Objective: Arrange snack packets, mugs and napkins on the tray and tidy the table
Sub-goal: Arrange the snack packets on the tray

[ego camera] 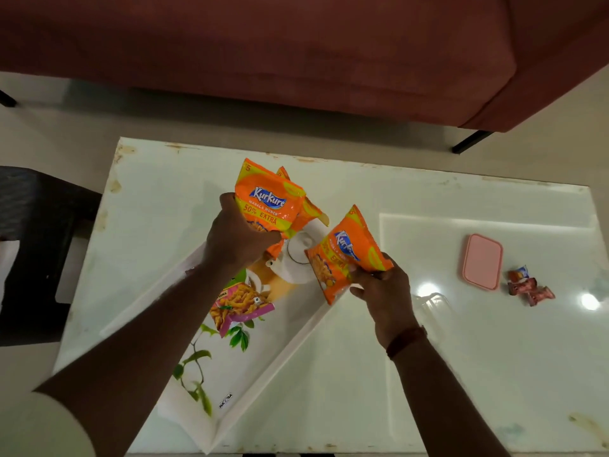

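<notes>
Orange foil fills both hands above the white leaf-printed tray [237, 367], which lies slantwise on the glossy white table [329, 400]. The left hand [237, 240] is curled tight round the lower end of an orange snack packet [270, 202], so the packet stands up beyond the knuckles, over the tray's far end. A second orange packet [311, 214] peeks out just behind it; it seems to be in the same grip, though the hand hides where it is held.

The right hand [384, 291] hovers at the tray's far right corner, thumb and fingers pinching the near edge of a third orange packet [347, 258]. That packet tilts up and away from the hand, towards the left hand's bunch but apart from it.

On the tray, just under the left forearm, lies a pink snack packet [242, 303]. A white round shape shows on the tray between the two hands; whether it is an object or part of the print cannot be told.

Right of the tray, well apart, a pink lidded box [482, 261] sits on the table with a few small wrapped sweets [527, 286] just beside it. Beyond the tray stands a dark red sofa [263, 44].
</notes>
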The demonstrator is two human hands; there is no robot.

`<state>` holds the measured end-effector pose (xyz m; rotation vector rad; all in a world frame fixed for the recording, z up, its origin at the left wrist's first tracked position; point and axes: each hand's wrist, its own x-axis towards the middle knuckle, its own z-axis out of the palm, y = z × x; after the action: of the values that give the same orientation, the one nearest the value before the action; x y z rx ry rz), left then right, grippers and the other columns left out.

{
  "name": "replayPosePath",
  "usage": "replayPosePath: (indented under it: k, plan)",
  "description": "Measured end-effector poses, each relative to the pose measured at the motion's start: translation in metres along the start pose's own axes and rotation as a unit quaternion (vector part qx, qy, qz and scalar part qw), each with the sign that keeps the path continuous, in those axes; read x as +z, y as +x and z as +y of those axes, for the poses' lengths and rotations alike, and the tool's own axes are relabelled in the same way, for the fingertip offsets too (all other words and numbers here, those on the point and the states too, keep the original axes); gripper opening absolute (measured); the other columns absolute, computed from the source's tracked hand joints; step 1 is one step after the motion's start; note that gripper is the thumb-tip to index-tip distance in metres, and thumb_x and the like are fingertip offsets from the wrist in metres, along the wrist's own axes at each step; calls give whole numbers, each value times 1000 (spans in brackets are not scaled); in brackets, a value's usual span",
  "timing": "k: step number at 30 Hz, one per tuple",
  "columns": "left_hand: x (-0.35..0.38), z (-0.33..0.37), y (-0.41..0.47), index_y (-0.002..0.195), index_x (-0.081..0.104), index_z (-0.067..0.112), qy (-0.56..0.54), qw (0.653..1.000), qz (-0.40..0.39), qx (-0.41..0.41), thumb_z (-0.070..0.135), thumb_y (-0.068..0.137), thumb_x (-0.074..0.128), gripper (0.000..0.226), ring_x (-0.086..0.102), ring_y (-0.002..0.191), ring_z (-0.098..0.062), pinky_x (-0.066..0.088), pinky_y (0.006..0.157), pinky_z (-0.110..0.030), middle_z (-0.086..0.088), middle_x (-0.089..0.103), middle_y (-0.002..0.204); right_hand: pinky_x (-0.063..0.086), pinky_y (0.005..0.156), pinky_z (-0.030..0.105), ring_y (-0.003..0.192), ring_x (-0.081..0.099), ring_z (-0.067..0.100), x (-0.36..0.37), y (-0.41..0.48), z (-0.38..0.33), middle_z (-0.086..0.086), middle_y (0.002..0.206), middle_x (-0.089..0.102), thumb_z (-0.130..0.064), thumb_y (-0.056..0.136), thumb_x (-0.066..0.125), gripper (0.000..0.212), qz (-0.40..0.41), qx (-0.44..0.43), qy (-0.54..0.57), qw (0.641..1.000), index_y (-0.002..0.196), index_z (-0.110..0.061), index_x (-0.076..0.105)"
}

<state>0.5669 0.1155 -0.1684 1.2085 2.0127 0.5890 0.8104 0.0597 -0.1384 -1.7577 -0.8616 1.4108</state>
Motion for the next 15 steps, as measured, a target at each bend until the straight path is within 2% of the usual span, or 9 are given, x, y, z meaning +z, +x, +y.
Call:
replayPosePath:
  k: [3,5,6,9,10,13,15]
  plan:
    - [3,2,-1,119,35,26,1,1000,4,-2,50,52,86,88,60,87,-15,51,66,-29,8,57,104,54,61,21,78,70,9,-17,-2,11,-8,83,76,-12,86,73,17,-59,34,-55,996,92,-27,68]
    - [2,2,-4,119,36,27,-1,1000,7,1,52,51,86,87,60,86,-14,51,65,-28,9,57,104,49,56,13,69,67,-2,-20,0,14,-15,74,74,-13,86,73,16,-77,22,-86,993,90,-27,68]
    - [0,1,-6,118,37,28,-6,1000,12,3,53,51,85,87,61,86,-13,51,64,-27,9,58,104,50,58,11,69,66,-3,-19,1,15,-17,74,73,-13,86,74,15,-77,15,-96,992,92,-26,69]
    - [-9,-1,-12,112,40,32,-22,999,28,21,55,48,85,82,62,86,-12,47,59,-20,8,60,104,55,79,29,88,70,12,-12,8,15,-4,93,76,-13,85,75,16,-39,-11,-139,989,100,-19,72]
    - [-12,-2,-13,112,41,32,-23,999,30,28,54,48,85,80,62,88,-13,48,60,-20,6,60,105,55,80,32,88,70,13,-9,11,16,-3,93,75,-15,84,76,14,-17,-22,-154,988,96,-22,72]
    - [-21,-6,-18,117,48,26,-22,999,22,41,50,50,83,79,62,96,-18,54,70,-30,1,62,109,53,74,27,78,68,-2,2,14,16,-18,81,73,-21,83,77,18,27,-41,-158,986,80,-37,69]
    - [-25,-9,-21,116,50,25,-19,999,1,45,48,52,82,75,63,96,-21,56,73,-33,0,63,109,57,77,31,80,70,-1,9,16,19,-19,82,74,-23,83,77,18,42,-36,-132,990,78,-39,70]
